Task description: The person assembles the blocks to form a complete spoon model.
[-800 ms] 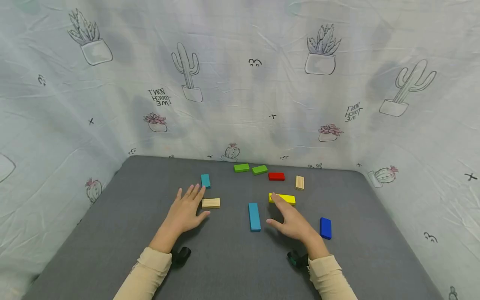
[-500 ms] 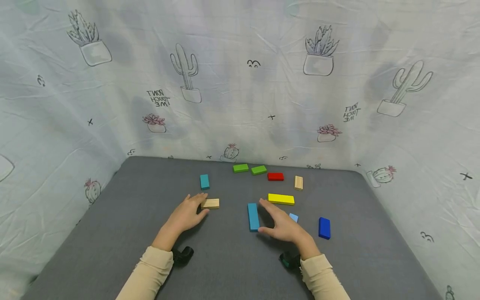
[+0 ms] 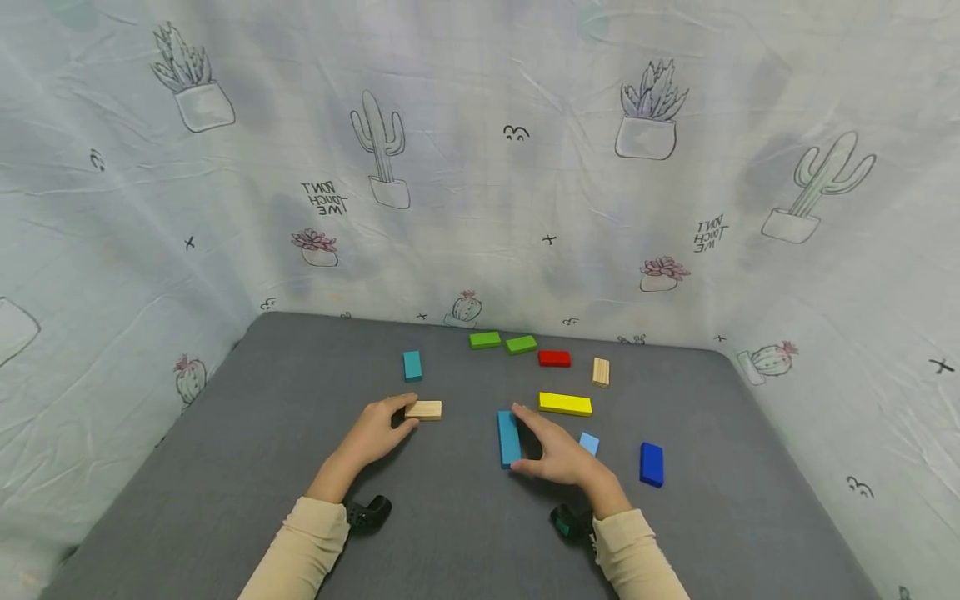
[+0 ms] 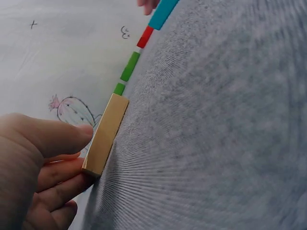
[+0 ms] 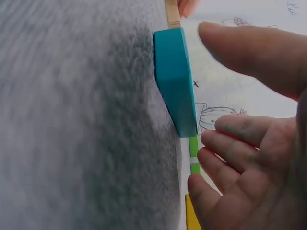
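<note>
A natural wood block (image 3: 426, 410) lies flat on the grey table. My left hand (image 3: 375, 429) is at its left end, thumb on the near side and fingers on the far side. In the left wrist view the thumb tip (image 4: 85, 131) stops beside the wood block (image 4: 106, 136) without covering its face. A long blue block (image 3: 507, 440) lies right of centre. My right hand (image 3: 558, 450) spreads thumb and fingers about its right side. A gap shows between the right thumb (image 5: 216, 40) and the blue block (image 5: 175, 79) in the right wrist view.
Behind lie a teal block (image 3: 412, 366), two green blocks (image 3: 485, 340), a red block (image 3: 554, 358) and another wood block (image 3: 601, 372). A yellow block (image 3: 565, 404), a partly hidden light-blue block (image 3: 589, 442) and a dark-blue block (image 3: 652, 464) are near my right hand.
My right hand has moved left from over the yellow block to the long blue block, uncovering the light-blue one. My left fingers have drawn in toward the wood block's left end.
</note>
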Demonstrator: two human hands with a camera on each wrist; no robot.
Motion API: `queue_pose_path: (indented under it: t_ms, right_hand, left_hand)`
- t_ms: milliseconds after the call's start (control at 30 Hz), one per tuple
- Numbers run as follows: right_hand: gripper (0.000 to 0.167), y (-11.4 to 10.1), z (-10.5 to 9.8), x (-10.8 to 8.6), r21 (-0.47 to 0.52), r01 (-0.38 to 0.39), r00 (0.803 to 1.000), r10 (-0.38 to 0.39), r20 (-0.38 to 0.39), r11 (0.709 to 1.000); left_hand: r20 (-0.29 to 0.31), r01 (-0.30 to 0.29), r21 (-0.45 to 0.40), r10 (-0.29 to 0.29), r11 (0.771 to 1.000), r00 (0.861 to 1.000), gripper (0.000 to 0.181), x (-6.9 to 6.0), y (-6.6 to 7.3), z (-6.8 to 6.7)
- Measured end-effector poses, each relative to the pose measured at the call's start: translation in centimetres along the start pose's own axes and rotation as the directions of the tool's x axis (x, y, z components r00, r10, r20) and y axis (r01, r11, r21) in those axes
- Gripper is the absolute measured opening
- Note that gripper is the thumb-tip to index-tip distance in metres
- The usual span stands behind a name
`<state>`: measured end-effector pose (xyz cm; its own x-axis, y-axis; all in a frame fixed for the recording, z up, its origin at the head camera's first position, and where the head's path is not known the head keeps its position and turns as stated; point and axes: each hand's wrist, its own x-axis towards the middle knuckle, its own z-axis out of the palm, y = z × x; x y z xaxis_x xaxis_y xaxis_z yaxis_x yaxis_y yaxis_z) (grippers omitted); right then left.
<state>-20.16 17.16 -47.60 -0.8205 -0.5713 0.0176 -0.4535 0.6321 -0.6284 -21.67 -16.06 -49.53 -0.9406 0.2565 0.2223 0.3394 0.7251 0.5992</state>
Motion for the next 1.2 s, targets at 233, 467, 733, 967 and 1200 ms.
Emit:
queue_pose_path:
  t_ms: [233, 467, 733, 967, 1200]
  right_hand:
    - [0.087, 0.4, 0.6, 0.3, 0.020, -0.004, 1.000, 0.004, 0.010, 1.000]
    - [0.084, 0.5, 0.8, 0.5, 0.010, -0.009, 1.000, 0.009, 0.016, 1.000]
    - [0.086, 0.7, 1.0, 0.5, 0.023, -0.027, 1.000, 0.027, 0.012, 0.999]
    - [0.086, 0.7, 1.2, 0.6, 0.020, -0.039, 0.999, 0.039, -0.007, 0.999]
    - [0.086, 0.5, 1.4, 0.6, -0.009, -0.036, 0.999, 0.036, -0.029, 0.999]
  left_hand:
    - [-0.001, 0.027, -0.054, -0.027, 0.998, 1.000, 0.046, -0.1, -0.5, 0.2]
    - [-0.018, 0.017, -0.081, -0.019, 0.997, 1.000, 0.041, -0.1, -0.9, 0.4]
    - [-0.053, 0.025, -0.069, -0.028, 0.997, 0.998, 0.039, -0.1, -1.3, 1.0]
    - [-0.083, -0.002, -0.072, -0.004, 0.997, 0.997, 0.036, -0.1, -1.3, 1.1]
    - [-0.092, -0.004, -0.077, -0.003, 0.997, 0.996, 0.035, -0.2, -1.3, 1.2]
